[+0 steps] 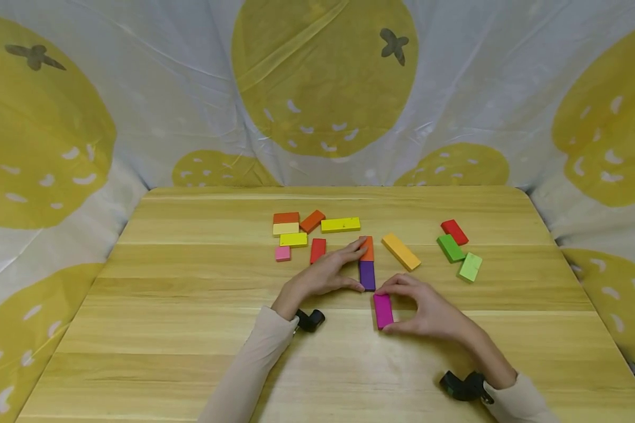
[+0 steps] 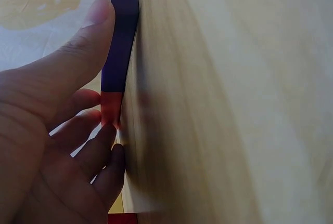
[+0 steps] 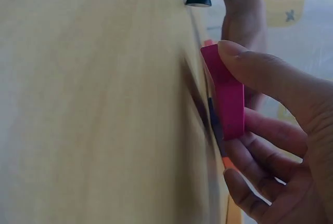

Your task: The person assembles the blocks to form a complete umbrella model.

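On the table, an orange block (image 1: 367, 249) and a purple block (image 1: 367, 276) lie end to end in one line. My left hand (image 1: 330, 273) spans this pair from the left, thumb at the purple block's near end and fingertips on the orange block. My right hand (image 1: 428, 306) pinches a magenta block (image 1: 383, 311) lengthwise between thumb and fingers, just nearer than the purple block. In the right wrist view the magenta block (image 3: 229, 94) appears raised off the table and tilted. Nearest to my left knuckles lies a red block (image 1: 318, 251), partly covered.
Left of centre lie several blocks, among them a long yellow one (image 1: 341, 225) and a small pink one (image 1: 283, 254). A yellow-orange block (image 1: 401, 252) sits right of the line. Farther right are red (image 1: 454, 232), green (image 1: 450, 248) and light green (image 1: 470, 267) blocks.
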Tool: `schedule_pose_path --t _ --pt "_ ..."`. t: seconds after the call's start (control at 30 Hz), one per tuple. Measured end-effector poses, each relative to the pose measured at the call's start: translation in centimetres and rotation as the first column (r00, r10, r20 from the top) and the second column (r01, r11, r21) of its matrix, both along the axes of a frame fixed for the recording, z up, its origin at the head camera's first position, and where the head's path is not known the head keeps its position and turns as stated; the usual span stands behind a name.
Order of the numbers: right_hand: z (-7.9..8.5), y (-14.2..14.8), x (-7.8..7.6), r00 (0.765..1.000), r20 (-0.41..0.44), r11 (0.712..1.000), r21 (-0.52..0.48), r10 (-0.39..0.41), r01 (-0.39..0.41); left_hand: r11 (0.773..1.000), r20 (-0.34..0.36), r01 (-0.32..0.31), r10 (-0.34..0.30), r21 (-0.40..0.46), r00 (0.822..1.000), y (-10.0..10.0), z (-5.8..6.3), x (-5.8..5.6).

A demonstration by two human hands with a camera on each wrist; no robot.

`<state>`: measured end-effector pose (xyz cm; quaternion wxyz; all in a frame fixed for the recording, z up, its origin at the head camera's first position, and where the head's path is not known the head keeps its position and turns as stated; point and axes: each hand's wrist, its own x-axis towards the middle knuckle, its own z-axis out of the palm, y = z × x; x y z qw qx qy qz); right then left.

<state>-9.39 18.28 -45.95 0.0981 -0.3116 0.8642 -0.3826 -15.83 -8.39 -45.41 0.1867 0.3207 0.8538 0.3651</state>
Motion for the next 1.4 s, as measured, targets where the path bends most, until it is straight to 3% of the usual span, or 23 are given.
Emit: schedule_pose_path --t 0.4,1.07,1.4 --pt "-0.4 -0.8 0.6 0.999 -0.023 1.000 0.015 -0.025 0.025 1.000 0.004 0.003 -0.003 0.001 1.000 0.1 0.0 -0.1" --pt "-0.9 -1.6 0.3 0.996 -0.066 0.998 -0.030 -0.057 0.056 1.000 0.017 -0.022 0.023 -0.017 1.000 0.1 0.2 -0.1" --pt "-1.7 -1.8 0.3 0.985 -0.164 0.998 -0.051 -0.056 0.048 0.999 0.012 -0.034 0.034 -0.005 0.999 0.2 0.0 -0.1"
